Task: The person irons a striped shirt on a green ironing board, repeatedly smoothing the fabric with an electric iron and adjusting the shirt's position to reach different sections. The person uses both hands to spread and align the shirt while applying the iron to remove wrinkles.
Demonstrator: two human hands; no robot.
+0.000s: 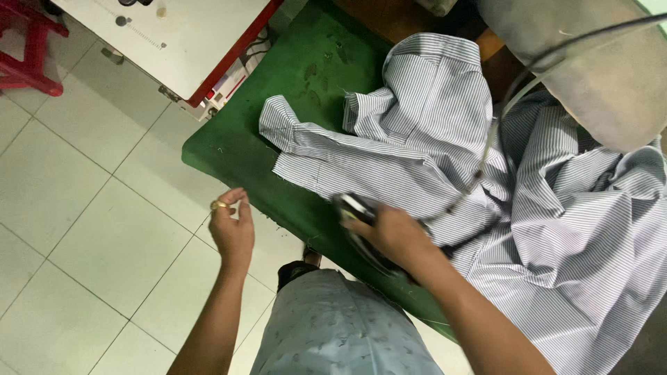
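The person stands at a green padded surface (236, 146) with a striped shirt (445, 139) spread and bunched across it. Their right hand (392, 232) is wrapped around the handle of an iron (358, 215), grip closed on it, the iron resting on the near edge of the shirt close to the surface's front rim. A cord (486, 149) runs up from the iron across the fabric toward a grey padded form (597, 76) at the upper right. The left hand (233, 226) hangs out over the white tiled floor (83, 229), just off the surface's corner, apart from the shirt; the fingers are curled loosely toward the thumb and I cannot tell whether they pinch anything. A ring shows on one finger. One sleeve of the shirt lies flat toward the left end of the surface. Beyond it stands a white machine table (187, 35) with a red edge, and a red stool (28, 48) sits at the far left.
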